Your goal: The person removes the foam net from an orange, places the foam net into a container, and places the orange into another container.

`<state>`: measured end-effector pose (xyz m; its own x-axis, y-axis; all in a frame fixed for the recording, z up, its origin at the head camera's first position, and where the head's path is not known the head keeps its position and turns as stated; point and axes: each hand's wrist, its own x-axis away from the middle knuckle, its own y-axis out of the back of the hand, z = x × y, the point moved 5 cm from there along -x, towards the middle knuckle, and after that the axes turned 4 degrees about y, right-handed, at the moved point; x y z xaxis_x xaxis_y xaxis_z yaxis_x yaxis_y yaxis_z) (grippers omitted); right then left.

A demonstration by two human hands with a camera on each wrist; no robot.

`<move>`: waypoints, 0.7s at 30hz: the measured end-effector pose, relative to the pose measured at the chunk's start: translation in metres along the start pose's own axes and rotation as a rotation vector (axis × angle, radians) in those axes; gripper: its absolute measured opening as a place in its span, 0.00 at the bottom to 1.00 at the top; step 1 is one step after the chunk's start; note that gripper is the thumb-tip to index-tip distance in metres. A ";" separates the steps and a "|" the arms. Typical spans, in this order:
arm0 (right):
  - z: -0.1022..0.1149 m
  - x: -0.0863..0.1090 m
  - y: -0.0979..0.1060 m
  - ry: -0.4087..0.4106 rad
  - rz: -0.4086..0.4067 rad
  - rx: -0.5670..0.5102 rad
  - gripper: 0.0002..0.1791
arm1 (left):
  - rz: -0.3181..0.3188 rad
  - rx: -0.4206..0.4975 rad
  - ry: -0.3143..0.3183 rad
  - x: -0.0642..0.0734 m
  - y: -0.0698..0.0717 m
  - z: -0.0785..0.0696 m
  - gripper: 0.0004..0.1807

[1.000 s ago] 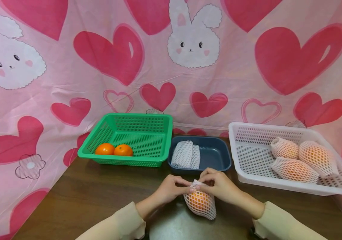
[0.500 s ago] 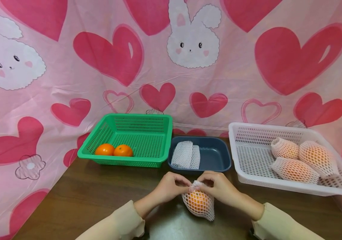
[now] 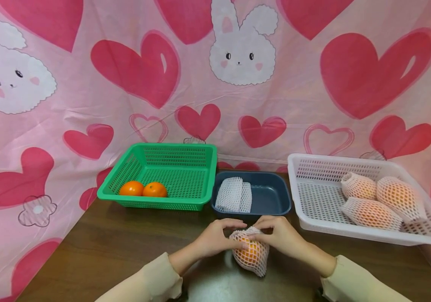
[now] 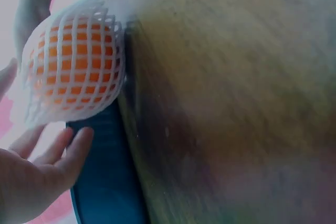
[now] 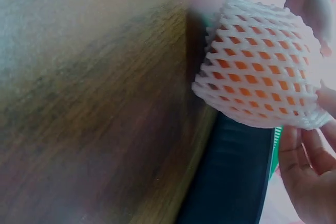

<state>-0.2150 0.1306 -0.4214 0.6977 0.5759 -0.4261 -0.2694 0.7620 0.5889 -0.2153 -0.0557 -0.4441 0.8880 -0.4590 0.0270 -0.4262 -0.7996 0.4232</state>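
Observation:
An orange in a white foam net sleeve [image 3: 251, 256] sits low over the table between both hands, its loose end hanging toward the front. My right hand [image 3: 282, 235] pinches the sleeve's gathered upper end between thumb and fingers. My left hand [image 3: 212, 240] has its thumb against the netting, while the other fingers stretch out above it. In the left wrist view the left fingers [image 4: 73, 153] are spread beside the foam sleeve [image 4: 73, 61]. The right wrist view shows the right fingers [image 5: 296, 156] at the end of the sleeve [image 5: 257, 69].
A green basket [image 3: 196, 205] holds two bare oranges [image 3: 155, 189]. Folded foam nets [image 3: 230, 195] lie in a dark blue tray [image 3: 270, 199] behind the hands. At the right, a white basket [image 3: 306, 209] contains three net-wrapped fruits [image 3: 372, 214]. A pink curtain hangs behind.
My left fingers have let go of the sleeve's upper end and straightened, and the left thumb has slid down onto the netting. The right hand keeps its pinch there.

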 end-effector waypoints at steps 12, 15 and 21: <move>-0.006 0.003 0.004 -0.057 -0.048 -0.022 0.09 | -0.018 -0.016 -0.058 -0.001 -0.001 -0.006 0.12; -0.006 0.002 0.002 -0.052 0.014 0.022 0.14 | -0.060 -0.054 -0.070 -0.001 0.000 -0.007 0.11; -0.004 0.001 0.000 -0.028 0.096 0.025 0.12 | -0.124 -0.092 -0.079 0.001 0.000 -0.011 0.06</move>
<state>-0.2168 0.1325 -0.4251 0.6878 0.6373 -0.3476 -0.3197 0.6958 0.6432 -0.2128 -0.0515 -0.4346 0.9150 -0.3907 -0.1009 -0.2930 -0.8151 0.4997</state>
